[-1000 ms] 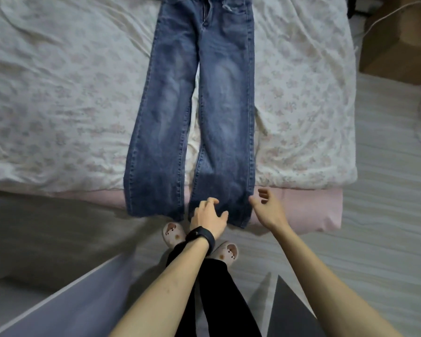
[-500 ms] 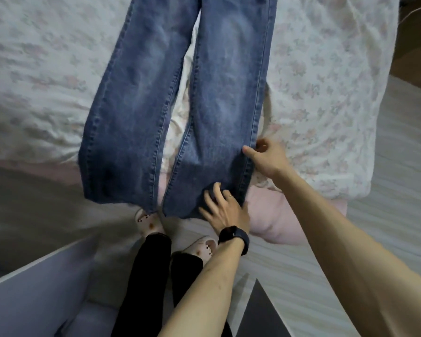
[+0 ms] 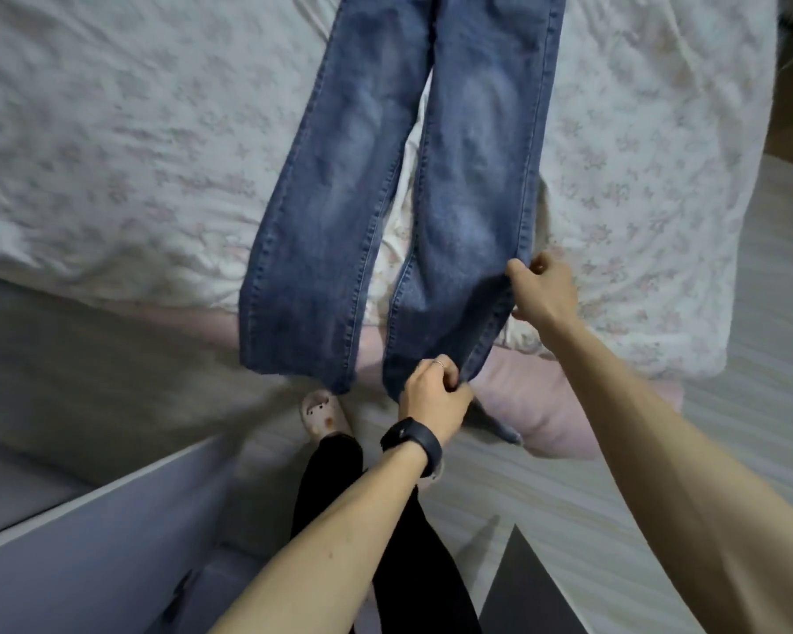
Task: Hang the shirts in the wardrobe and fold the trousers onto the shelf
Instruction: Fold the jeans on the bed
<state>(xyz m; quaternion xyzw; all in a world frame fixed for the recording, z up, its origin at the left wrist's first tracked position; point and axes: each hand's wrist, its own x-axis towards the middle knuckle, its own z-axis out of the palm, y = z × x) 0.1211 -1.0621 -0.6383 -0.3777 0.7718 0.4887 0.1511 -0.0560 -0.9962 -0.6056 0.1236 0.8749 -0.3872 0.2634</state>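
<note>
Blue jeans lie flat on the bed, legs pointing toward me and hems hanging over the bed's near edge. My left hand, with a black watch on the wrist, grips the hem of the right trouser leg. My right hand pinches the outer seam of that same leg a little higher up, lifting the fabric off the bedding. The waistband is cut off at the top of the view. No shirts are in view.
A floral white cover lies over a pink sheet on the bed. A white furniture panel stands at lower left, a dark panel at lower right. My legs and slippers stand on striped flooring.
Both hands went from hovering at the hem to taking hold of the right trouser leg; my left hand's fingers curled round the hem and my right hand moved up the outer seam.
</note>
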